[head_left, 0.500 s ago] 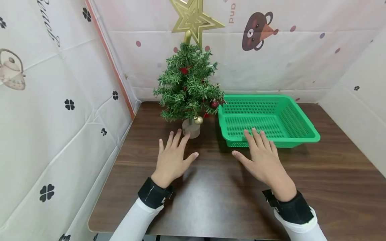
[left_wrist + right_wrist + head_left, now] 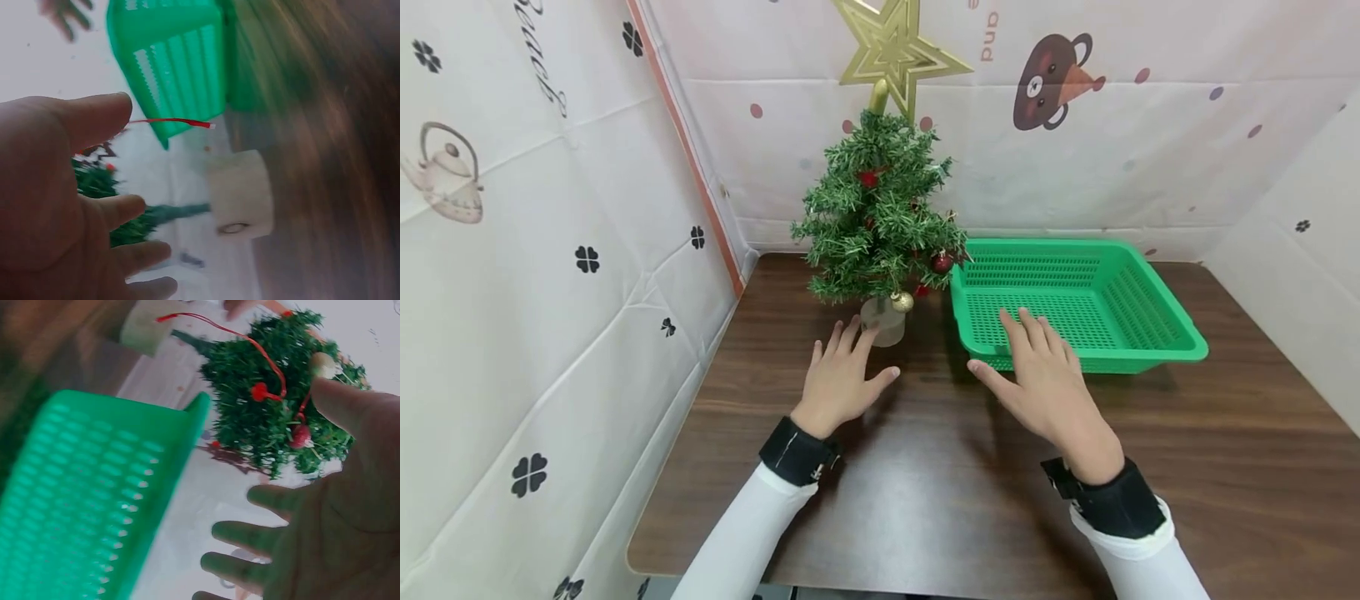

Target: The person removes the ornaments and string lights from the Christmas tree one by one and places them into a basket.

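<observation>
A small artificial Christmas tree (image 2: 876, 212) stands upright at the back of the table, topped by a gold star (image 2: 898, 50). On its branches hang a dark red bauble (image 2: 942, 262), a gold bauble (image 2: 902, 302) and red ribbon. My left hand (image 2: 838, 383) hovers palm down, fingers spread, just in front of the tree's pale base (image 2: 883, 323). Nothing is in it. My right hand (image 2: 1051, 387), also spread and holding nothing, is over the front rim of a green plastic basket (image 2: 1150, 360). The wrist views show both palms bare.
The brown wooden table (image 2: 925, 492) ends at a front edge near my forearms. Printed white cloth (image 2: 760, 167) hangs behind and to the left, and a white panel (image 2: 1292, 250) borders the right side. The basket's inside shows only its mesh floor.
In the head view the whole scene has shifted slightly right. Both hands have moved a little forward, the right hand a bit further over the basket's rim. Nothing was taken hold of.
</observation>
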Tool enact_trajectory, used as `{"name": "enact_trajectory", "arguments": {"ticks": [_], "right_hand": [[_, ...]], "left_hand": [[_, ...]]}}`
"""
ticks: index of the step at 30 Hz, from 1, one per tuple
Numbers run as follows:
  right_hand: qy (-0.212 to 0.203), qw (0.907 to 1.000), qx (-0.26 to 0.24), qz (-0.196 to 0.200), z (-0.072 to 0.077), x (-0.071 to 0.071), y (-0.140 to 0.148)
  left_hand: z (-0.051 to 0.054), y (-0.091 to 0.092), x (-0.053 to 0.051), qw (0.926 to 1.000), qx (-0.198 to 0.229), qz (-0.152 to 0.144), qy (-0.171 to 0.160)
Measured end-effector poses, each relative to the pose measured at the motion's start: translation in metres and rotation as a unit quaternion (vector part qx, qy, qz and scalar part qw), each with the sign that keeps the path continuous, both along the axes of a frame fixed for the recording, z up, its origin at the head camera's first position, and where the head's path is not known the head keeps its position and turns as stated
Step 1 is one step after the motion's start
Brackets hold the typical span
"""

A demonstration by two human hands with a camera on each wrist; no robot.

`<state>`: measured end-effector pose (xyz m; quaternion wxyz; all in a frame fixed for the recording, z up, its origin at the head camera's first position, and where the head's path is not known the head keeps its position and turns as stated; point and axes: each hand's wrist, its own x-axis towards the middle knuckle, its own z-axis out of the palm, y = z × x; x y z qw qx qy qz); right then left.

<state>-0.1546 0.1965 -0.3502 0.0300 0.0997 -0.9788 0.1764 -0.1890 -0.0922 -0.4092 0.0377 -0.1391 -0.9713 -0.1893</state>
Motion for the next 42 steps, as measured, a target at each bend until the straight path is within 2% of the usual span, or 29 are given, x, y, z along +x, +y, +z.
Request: {"name": "enact_trajectory", "arguments": {"ticks": [5,9,12,15,17,19,23,28,32,36,39,42], "right_hand": [[0.079,0.9956,-0.049,-0.001,0.031,-0.016,-0.012],[0.125,0.9858,-0.112,0.011,0.064,-0.031,-0.021],[0.15,0.9721,-0.18,0.015,0.091,-0.044,-0.026],[0.177,0.9508,-0.253,0.023,0.113,-0.06,-0.032],[0.2,0.9374,-0.283,0.033,0.123,-0.07,-0.036],[0.223,0.9279,-0.296,0.041,0.131,-0.079,-0.04],[0.254,0.9118,-0.318,0.056,0.142,-0.094,-0.046],[0.264,0.8971,-0.345,0.08,0.156,-0.108,-0.05],[0.28,0.8947,-0.331,0.107,0.17,-0.113,-0.056],[0.288,0.9018,-0.301,0.114,0.185,-0.113,-0.064],[0.28,0.9103,-0.285,0.108,0.194,-0.115,-0.071],[0.277,0.9138,-0.278,0.106,0.201,-0.119,-0.077]], "left_hand": [[-0.012,0.001,-0.034,0.9994,0.034,0.004,-0.005],[-0.017,0.004,-0.053,0.9975,0.068,0.018,-0.007],[-0.02,0.006,-0.064,0.9946,0.098,0.024,-0.023],[-0.026,0.006,-0.076,0.9909,0.125,0.024,-0.043],[-0.032,0.005,-0.083,0.9869,0.147,0.027,-0.06],[-0.038,0.003,-0.089,0.9834,0.163,0.029,-0.073],[-0.048,0.0,-0.098,0.9727,0.211,0.034,-0.091],[-0.059,-0.003,-0.106,0.9535,0.285,0.026,-0.096],[-0.065,-0.003,-0.111,0.9428,0.313,0.033,-0.109],[-0.07,-0.003,-0.112,0.9365,0.328,0.031,-0.119],[-0.072,-0.003,-0.113,0.9354,0.332,0.032,-0.117],[-0.072,-0.004,-0.115,0.939,0.324,0.029,-0.11]]}}
